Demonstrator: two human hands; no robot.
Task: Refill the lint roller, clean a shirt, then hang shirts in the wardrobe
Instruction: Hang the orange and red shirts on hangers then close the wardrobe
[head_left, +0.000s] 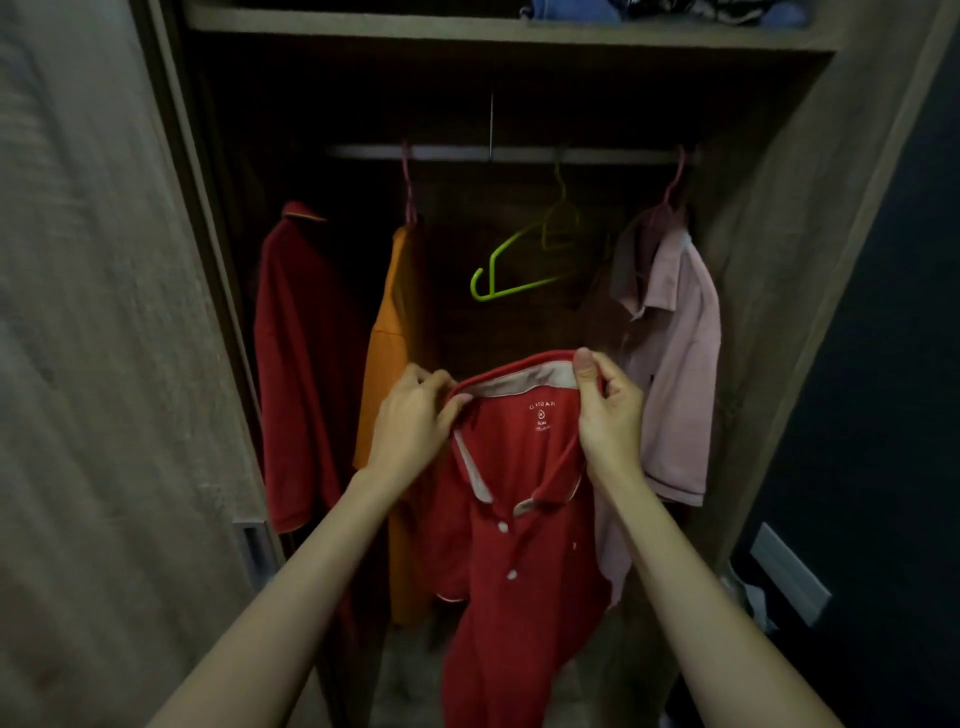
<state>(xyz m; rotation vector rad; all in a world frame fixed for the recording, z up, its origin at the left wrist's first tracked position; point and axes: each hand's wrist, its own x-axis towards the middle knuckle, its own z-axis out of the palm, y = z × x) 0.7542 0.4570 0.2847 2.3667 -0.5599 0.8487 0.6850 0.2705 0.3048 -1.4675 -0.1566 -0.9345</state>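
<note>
Red polo shirt (511, 545), lower centre: collar pinched by left hand (410, 421) and right hand (610, 415), body hanging straight down. Empty green hanger (524, 260) directly above on the rail (571, 154) (right hand slightly nearer).

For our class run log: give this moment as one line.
left hand, right hand: pinch red polo collar | green hanger: empty, on rail | polo: not yet hung

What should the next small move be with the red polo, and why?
Probably let one hand go and reach up for the green hanger on the rail. Both the left hand and right hand pinch the red polo by its collar, no hanger is in it, and that hanger hangs bare.
</note>
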